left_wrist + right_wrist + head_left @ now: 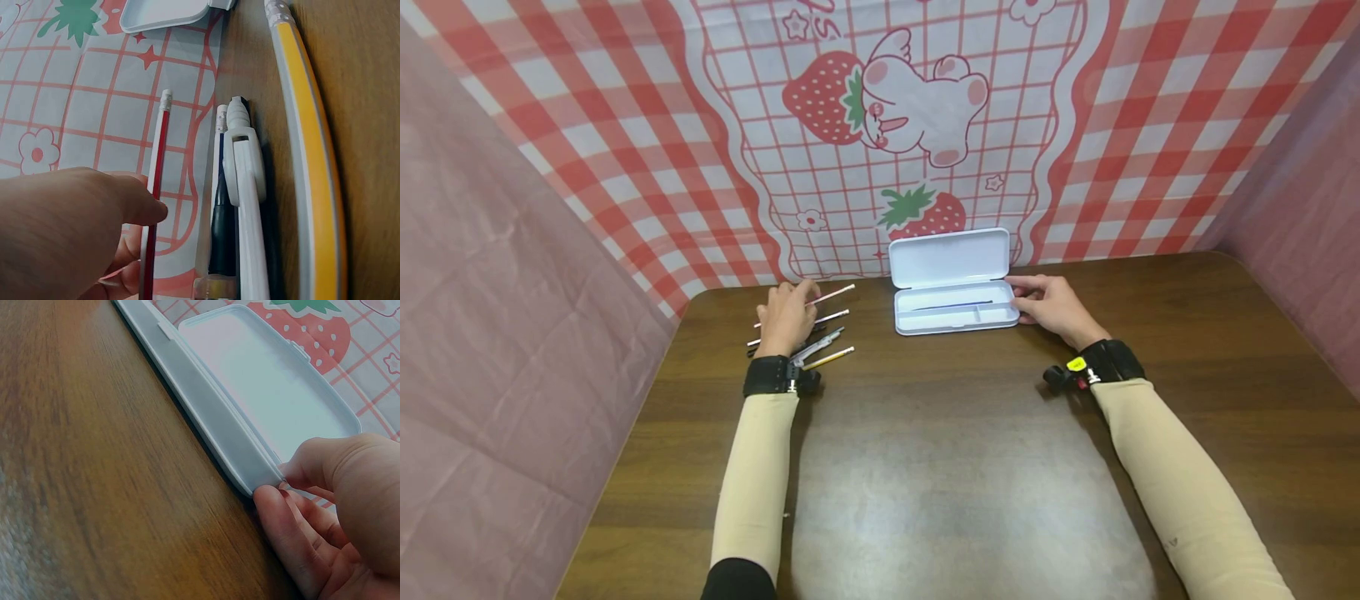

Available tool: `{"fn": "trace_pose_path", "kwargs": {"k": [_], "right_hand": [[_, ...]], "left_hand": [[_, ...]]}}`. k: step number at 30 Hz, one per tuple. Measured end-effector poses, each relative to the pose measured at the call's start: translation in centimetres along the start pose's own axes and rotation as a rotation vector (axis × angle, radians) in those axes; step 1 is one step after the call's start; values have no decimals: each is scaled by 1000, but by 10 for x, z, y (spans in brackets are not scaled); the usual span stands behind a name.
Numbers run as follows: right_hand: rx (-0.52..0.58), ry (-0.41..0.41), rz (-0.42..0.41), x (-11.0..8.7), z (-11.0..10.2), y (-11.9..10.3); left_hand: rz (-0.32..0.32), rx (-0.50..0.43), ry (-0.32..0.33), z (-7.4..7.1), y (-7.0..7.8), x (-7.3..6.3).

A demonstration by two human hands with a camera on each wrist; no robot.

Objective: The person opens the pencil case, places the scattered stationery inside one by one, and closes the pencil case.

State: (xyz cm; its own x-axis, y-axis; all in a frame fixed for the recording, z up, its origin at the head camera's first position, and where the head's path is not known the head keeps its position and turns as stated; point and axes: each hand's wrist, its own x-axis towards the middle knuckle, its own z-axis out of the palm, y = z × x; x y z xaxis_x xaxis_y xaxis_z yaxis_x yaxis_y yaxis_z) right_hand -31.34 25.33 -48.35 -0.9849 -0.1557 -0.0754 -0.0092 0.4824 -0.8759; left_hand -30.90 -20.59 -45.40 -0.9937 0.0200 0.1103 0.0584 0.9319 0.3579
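On the table [962, 467], far left: left hand [786, 317] has red pencil [156, 150] pinched, thumb and fingers closed on it, eraser end toward the case [925, 330]. Can't tell if it's lifted. Yellow pencil [831, 358], dark pen [223, 244], white tool [250, 250] lie near it. Case sits far middle, lid [950, 258] up, slim dark stick [955, 305] inside. Right hand [1052, 307] grips case's right end, thumb on rim, fingers curled in.

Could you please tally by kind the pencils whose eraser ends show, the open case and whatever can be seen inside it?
Pencils: 3 (red one, yellow one, one between them)
Open case: 1
Slim dark item inside it: 1
Total: 5
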Motion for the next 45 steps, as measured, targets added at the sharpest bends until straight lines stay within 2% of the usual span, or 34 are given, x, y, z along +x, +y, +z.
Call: {"fn": "trace_pose_path", "kwargs": {"k": [3,6,10,13,15,16,17,22,23,27,28,31,35,38,45], "right_hand": [[7,0,-2,0,0,0],[6,4,-7,0,1,0],[-2,5,-8,0,0,0],[3,2,-6,0,0,0],[9,1,-6,0,0,0],[10,0,-7,0,0,0],[10,0,-8,0,0,0],[16,0,-10,0,0,0],[21,0,-12,0,0,0],[20,2,-19,1,0,1],[17,1,-20,1,0,1],[14,-1,-17,2,0,2],[21,-4,-14,2,0,3],[17,-6,-17,2,0,2],[-3,-6,-15,1,-1,2]], "left_hand": [[9,-10,23,4,-4,5],[42,-41,82,19,-19,17],[58,-28,138,13,-10,12],[51,-2,153,-4,7,0],[65,-12,181,-3,7,0],[77,-21,198,3,-1,7],[83,-26,201,4,-2,8],[94,-27,184,14,-11,17],[91,-18,179,11,-7,14],[105,-29,172,13,-8,15],[109,-37,166,9,-4,11],[126,-20,168,16,-10,15],[140,-4,157,14,-6,12],[141,-16,125,3,6,2],[158,17,118,5,11,2]]}}
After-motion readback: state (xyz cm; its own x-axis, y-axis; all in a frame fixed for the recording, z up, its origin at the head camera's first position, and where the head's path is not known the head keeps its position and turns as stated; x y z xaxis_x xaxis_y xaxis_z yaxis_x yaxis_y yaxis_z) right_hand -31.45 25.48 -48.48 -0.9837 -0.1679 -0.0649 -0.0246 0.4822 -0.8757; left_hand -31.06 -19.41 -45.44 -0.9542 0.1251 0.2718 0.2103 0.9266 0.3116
